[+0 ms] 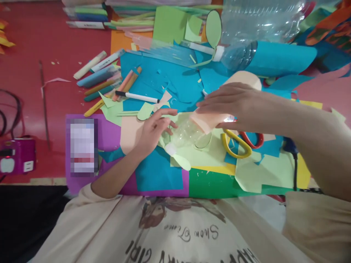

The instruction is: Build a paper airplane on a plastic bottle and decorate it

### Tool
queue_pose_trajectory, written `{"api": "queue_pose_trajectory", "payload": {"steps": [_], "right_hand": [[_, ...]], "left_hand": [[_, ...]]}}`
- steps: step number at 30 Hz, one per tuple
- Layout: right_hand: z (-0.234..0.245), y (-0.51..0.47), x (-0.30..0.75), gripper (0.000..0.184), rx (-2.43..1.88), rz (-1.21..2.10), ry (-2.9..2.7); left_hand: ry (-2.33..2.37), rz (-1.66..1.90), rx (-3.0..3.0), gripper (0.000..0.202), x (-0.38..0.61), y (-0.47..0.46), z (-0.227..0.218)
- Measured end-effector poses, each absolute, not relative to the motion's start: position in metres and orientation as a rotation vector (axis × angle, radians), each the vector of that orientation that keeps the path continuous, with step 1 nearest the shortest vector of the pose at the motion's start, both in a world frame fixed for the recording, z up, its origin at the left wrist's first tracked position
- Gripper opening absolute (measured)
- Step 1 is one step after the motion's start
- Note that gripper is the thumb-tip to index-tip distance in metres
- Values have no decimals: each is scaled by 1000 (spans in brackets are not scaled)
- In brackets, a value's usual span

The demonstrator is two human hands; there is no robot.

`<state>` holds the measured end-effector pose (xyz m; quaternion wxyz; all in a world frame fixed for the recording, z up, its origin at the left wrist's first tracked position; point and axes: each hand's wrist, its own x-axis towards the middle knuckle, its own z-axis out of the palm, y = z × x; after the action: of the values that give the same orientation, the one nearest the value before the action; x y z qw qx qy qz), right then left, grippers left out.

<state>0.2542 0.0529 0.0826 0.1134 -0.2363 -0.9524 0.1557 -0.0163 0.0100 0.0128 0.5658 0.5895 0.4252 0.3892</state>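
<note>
Lying on its side close to the near edge of the red surface point(33, 54), a small clear bottle point(189, 133) rests on light green paper point(208, 157), its white cap point(170, 149) pointing toward the person. Left hand point(153, 129): open, fingers loosely spread, fingertips resting on the bottle's shoulder without closing round it. Right hand point(236, 106): fingers straight and together on top, thumb beneath, pinching a piece of peach paper point(205, 122) that lies against the bottle's upper side. Edges and room: the near edge is covered by a purple sheet point(108, 133) and a green sheet point(214, 184); the far edge carries stacked sheets point(85, 14); bare surface shows only toward the left edge, between a loose row of markers point(101, 78) and a pink device point(16, 155) at the near left corner. Just right of the bottle, under the right wrist, lie scissors point(237, 144) with one yellow and one red handle; a black cable point(295, 168) runs toward the near edge beyond them. A black-capped pen point(137, 96) lies on blue paper point(153, 80) just beyond the left hand. Containers: the small bottle is see-through, the green paper showing through its wall; a large clear bottle point(255, 29) lies toward the far right corner, its neck cap point(218, 53) beside a roll of blue paper point(282, 58); the contents of either cannot be told.
</note>
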Motion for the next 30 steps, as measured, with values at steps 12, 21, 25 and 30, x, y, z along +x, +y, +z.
{"api": "queue_pose_trajectory", "payload": {"steps": [12,21,25,30], "right_hand": [[51,-11,220,40,-1466,563,-2096],[47,-40,200,69,-1508,979,-1942],[43,-42,196,67,-1477,985,-1885],[39,-45,195,69,-1458,1001,-1890]], "left_hand": [[1122,841,1493,57,-10,4,2],[1084,892,1658,63,-14,11,-3],[1109,1000,1875,59,-19,37,-11],[1116,982,2023,57,-14,81,-16]]}}
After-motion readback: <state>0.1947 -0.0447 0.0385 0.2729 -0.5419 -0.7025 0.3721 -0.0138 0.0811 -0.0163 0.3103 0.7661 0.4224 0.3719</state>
